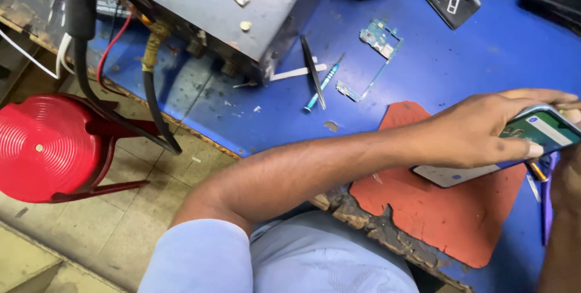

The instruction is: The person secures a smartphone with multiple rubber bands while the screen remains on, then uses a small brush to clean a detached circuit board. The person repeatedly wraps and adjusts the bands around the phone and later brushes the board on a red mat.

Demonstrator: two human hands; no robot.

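Bright even light, soft shadows, vivid colour, slight blur at right edge

1 head view, steeply downward, close over workbench [423,69]

Sleeve: short, pale blue, ends above the left elbow.
Garment: same pale blue cloth across the lap, faint woven pattern.
Left hand [478,130]: bare, no rings.
Forearms: bare, uncovered.

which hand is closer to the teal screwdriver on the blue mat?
Left. The left hand grips the phone over the red pad, right of the teal screwdriver. The right hand sits at the frame's right edge, beyond the phone, farther away.
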